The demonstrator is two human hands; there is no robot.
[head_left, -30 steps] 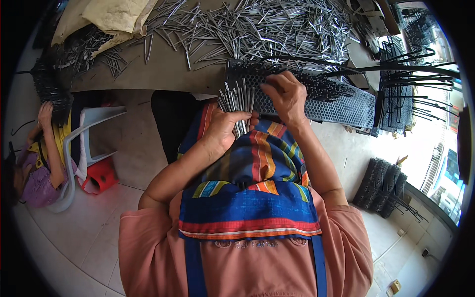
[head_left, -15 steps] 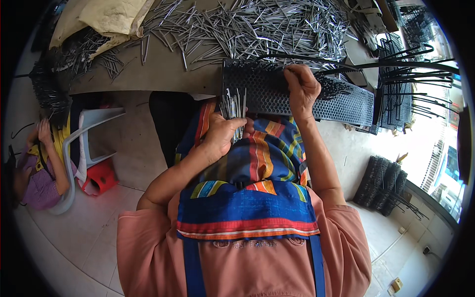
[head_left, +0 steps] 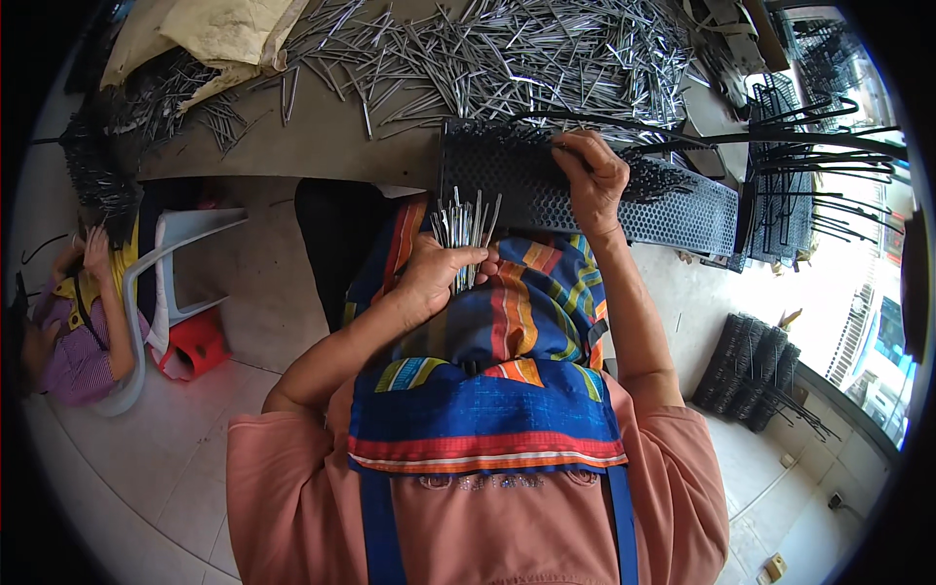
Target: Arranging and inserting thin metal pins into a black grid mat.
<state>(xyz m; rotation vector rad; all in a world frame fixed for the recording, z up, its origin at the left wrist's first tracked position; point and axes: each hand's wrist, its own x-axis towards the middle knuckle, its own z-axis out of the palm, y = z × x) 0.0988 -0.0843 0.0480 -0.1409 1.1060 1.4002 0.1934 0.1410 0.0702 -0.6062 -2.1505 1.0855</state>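
Note:
My left hand (head_left: 429, 278) is wrapped round a bundle of thin silver metal rods (head_left: 468, 226), their upper ends fanning out above the thumb. It is over my lap, just left of a long black panel (head_left: 702, 219) with a honeycomb of holes. Over the panel's middle, my right hand (head_left: 597, 183) is closed in a pinch near its upper edge; whatever lies between the fingertips is hidden. Dark thin pieces (head_left: 673, 180) stick up from the panel's surface in a dense row to the right of that hand.
Loose silver rods (head_left: 546, 58) cover the table (head_left: 390, 161) behind the panel. A black hooked bar (head_left: 770, 139) runs along the panel's far side. Racks of black rods (head_left: 780, 185) are at right, black bundles (head_left: 746, 370) on the floor. Another person (head_left: 83, 322) sits left.
My right hand has moved slightly left along the panel, still pinched. The rods in my left hand have shifted, with one leaning further out to the right.

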